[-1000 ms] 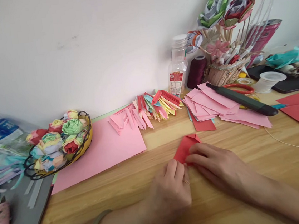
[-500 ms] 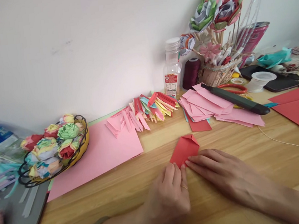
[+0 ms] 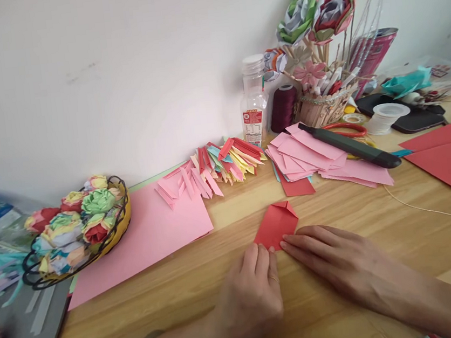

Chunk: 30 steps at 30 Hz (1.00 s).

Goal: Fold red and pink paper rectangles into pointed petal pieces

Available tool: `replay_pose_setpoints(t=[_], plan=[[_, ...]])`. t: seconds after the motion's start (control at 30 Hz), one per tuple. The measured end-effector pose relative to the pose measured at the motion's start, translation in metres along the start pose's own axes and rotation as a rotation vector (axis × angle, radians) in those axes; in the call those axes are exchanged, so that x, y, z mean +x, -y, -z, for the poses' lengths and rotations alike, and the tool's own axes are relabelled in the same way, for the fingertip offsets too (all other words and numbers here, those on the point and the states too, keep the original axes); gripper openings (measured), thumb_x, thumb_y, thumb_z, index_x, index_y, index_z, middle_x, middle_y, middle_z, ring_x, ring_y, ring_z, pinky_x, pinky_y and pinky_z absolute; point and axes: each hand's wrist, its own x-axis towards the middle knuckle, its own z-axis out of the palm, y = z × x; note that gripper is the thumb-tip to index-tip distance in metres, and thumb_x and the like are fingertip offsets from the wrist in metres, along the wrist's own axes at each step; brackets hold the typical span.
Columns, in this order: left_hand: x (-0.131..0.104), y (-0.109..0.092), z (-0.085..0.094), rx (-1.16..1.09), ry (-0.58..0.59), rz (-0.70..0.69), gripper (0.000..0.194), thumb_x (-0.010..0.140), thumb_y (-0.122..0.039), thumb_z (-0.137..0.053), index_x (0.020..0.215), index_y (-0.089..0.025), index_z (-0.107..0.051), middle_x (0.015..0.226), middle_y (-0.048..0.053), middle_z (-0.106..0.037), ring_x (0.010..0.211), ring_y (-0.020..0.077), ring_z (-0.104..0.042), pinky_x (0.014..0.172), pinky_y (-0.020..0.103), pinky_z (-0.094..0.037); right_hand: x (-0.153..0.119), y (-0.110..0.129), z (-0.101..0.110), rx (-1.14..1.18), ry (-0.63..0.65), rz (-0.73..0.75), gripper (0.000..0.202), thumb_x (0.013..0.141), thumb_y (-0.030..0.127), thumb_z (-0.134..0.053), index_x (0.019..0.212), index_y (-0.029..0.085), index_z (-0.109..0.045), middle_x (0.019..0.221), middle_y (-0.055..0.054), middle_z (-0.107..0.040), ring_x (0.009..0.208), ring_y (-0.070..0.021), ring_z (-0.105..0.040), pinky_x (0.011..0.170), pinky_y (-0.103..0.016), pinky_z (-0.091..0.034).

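1. White wall [image 3: 149,74] is rising behind the desk [image 3: 161,290] and bottle [image 3: 254,106].
2. In front of the bottle, the red slip [image 3: 275,226] is looking part-done: far end folded, middle flat.
3. Left hand [image 3: 251,285] is pinching its near edge; right hand [image 3: 335,257] is touching it, fingers together, grip unclear.
4. Folded strips [image 3: 203,163] are lying left of the bottle; flat pink slips [image 3: 309,151], right.
5. Farther left, a basket [image 3: 125,218] is holding flowers [image 3: 98,201]; right, a pot [image 3: 316,111], more.

Yellow basket [image 3: 124,224], paper flowers [image 3: 101,201] filling it, is sitting left; clear bottle [image 3: 254,106] is standing far, by the wall [image 3: 139,92]; purple thread cone [image 3: 284,108] is standing just right of it; white spool [image 3: 386,117] is resting far right.
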Motion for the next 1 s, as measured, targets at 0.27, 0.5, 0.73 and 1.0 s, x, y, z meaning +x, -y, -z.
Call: replay_pose_setpoints(t=[0.27, 0.5, 0.73, 1.0], plan=[[0.007, 0.016, -0.002, -0.088, 0.131, 0.125, 0.022, 0.089, -0.010, -0.042, 0.093, -0.011, -0.063, 0.084, 0.010, -0.060, 0.075, 0.0205, -0.051, 0.055, 0.030, -0.045, 0.004, 0.007, 0.008, 0.079, -0.008, -0.047, 0.034, 0.090, 0.013, -0.033, 0.114, 0.011, -0.056, 0.108, -0.012, -0.063, 0.095, -0.0231, -0.056, 0.081, -0.041, -0.048], [0.007, 0.026, -0.006, -0.313, 0.215, 0.232, 0.025, 0.091, -0.016, -0.040, 0.099, -0.011, -0.063, 0.088, 0.009, -0.061, 0.081, 0.0201, -0.050, 0.064, 0.032, -0.050, 0.026, 0.025, 0.022, 0.344, 0.024, -0.027, 0.037, 0.083, 0.010, -0.040, 0.117, 0.015, -0.056, 0.115, -0.007, -0.062, 0.108, -0.0179, -0.054, 0.091, -0.030, -0.043], [0.010, 0.029, -0.009, -0.329, 0.103, 0.209, 0.024, 0.092, -0.015, -0.043, 0.082, -0.013, -0.065, 0.075, 0.004, -0.061, 0.074, 0.0159, -0.050, 0.063, 0.028, -0.047, 0.041, 0.003, 0.017, 0.307, 0.008, -0.468, 0.022, 0.089, 0.024, -0.042, 0.079, 0.018, -0.060, 0.074, -0.004, -0.061, 0.067, -0.0179, -0.057, 0.059, -0.030, -0.043], [0.008, 0.031, -0.019, -0.269, 0.072, 0.140, 0.021, 0.091, -0.014, -0.046, 0.079, -0.013, -0.064, 0.081, 0.003, -0.064, 0.073, 0.0156, -0.047, 0.062, 0.029, -0.043, 0.060, -0.014, 0.000, 0.371, 0.091, -0.665, 0.008, 0.081, 0.018, -0.055, 0.075, 0.017, -0.059, 0.072, -0.002, -0.059, 0.064, -0.0161, -0.056, 0.057, -0.027, -0.041]])
